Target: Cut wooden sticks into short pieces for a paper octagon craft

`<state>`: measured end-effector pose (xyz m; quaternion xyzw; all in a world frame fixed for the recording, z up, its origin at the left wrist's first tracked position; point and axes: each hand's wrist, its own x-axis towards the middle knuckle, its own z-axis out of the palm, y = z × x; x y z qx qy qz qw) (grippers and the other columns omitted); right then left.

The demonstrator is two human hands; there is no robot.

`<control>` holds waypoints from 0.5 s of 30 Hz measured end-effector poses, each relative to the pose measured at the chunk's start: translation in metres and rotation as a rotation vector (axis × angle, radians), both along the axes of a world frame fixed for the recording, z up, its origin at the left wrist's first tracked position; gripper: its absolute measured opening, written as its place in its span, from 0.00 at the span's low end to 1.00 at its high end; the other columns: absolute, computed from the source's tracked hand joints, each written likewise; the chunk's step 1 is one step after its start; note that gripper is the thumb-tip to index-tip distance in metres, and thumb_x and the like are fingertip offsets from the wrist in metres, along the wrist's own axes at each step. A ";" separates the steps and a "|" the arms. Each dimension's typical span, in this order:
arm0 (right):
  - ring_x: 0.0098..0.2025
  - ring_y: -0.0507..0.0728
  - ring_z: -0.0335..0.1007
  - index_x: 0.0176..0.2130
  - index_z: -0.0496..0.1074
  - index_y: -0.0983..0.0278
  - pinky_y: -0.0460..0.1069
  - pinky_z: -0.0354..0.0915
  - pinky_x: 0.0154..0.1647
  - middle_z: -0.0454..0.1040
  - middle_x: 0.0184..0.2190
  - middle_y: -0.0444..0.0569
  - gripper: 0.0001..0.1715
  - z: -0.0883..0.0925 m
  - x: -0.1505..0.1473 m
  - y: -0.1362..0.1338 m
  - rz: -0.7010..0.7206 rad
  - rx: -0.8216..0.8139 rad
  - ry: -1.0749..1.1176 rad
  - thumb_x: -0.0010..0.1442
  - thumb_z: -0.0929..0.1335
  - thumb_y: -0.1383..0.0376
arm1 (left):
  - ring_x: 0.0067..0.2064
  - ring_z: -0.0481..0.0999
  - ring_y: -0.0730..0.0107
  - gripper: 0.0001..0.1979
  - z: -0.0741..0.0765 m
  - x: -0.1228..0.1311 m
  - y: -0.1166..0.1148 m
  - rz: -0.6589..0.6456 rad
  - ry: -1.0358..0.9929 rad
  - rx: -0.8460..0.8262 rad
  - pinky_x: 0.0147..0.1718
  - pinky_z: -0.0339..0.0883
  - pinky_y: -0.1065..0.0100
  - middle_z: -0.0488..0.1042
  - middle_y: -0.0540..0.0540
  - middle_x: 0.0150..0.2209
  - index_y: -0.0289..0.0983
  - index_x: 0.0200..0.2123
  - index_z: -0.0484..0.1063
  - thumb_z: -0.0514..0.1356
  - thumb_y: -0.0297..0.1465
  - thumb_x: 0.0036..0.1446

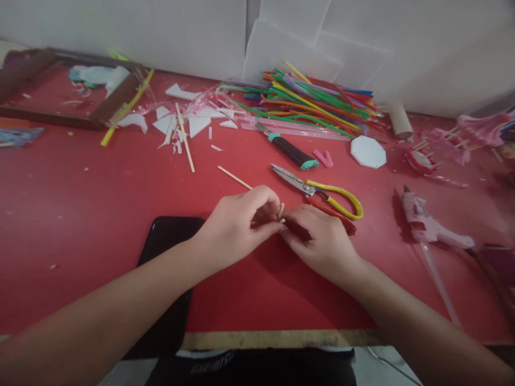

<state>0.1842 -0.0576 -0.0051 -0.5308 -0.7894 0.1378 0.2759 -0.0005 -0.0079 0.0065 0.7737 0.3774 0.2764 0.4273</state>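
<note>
In the middle of the red table, my left hand (237, 225) is closed in a pinch on a short pale wooden stick piece (281, 210). The fingertips of my right hand (324, 236) meet it there, pinched at the same small wood; most of the piece is hidden between the fingers. A longer thin wooden stick (234, 177) shows beyond my left knuckles; whether it is held or lies on the table I cannot tell. Scissors (309, 187) with yellow and red handles lie just past my right hand. A black phone (173, 230) is partly under my left forearm.
Farther back lie a utility knife (292, 150), a white octagon (368, 151), white scraps (199, 126) and a pile of pipe cleaners (317, 102). To the right are a pink glue gun (430, 225) and a pink stick-built model (446, 145). A brown frame (98, 115) stands back left.
</note>
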 end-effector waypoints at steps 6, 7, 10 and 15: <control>0.29 0.52 0.70 0.33 0.71 0.64 0.46 0.65 0.30 0.74 0.26 0.47 0.04 0.001 -0.004 0.000 0.049 0.075 0.016 0.58 0.66 0.71 | 0.31 0.76 0.73 0.03 0.001 0.000 0.003 -0.025 0.086 0.092 0.30 0.66 0.74 0.75 0.53 0.29 0.40 0.32 0.70 0.62 0.30 0.55; 0.29 0.52 0.70 0.32 0.71 0.64 0.46 0.65 0.29 0.74 0.26 0.47 0.04 0.001 -0.005 0.000 0.055 0.077 0.020 0.58 0.66 0.71 | 0.30 0.75 0.73 0.04 0.001 0.000 0.003 -0.031 0.097 0.115 0.29 0.65 0.74 0.74 0.53 0.28 0.39 0.31 0.70 0.62 0.31 0.56; 0.28 0.52 0.70 0.31 0.71 0.64 0.45 0.65 0.29 0.74 0.26 0.47 0.06 0.002 -0.005 0.000 0.068 0.047 0.055 0.58 0.65 0.72 | 0.30 0.73 0.74 0.05 0.001 0.000 0.004 -0.039 0.103 0.168 0.28 0.63 0.73 0.74 0.53 0.28 0.38 0.30 0.71 0.63 0.32 0.56; 0.37 0.53 0.75 0.36 0.75 0.61 0.48 0.69 0.38 0.78 0.36 0.48 0.09 0.003 0.000 0.002 0.037 -0.011 0.157 0.60 0.65 0.70 | 0.33 0.75 0.71 0.07 0.004 0.000 0.005 -0.007 0.057 0.178 0.31 0.64 0.72 0.76 0.50 0.31 0.38 0.29 0.74 0.65 0.36 0.56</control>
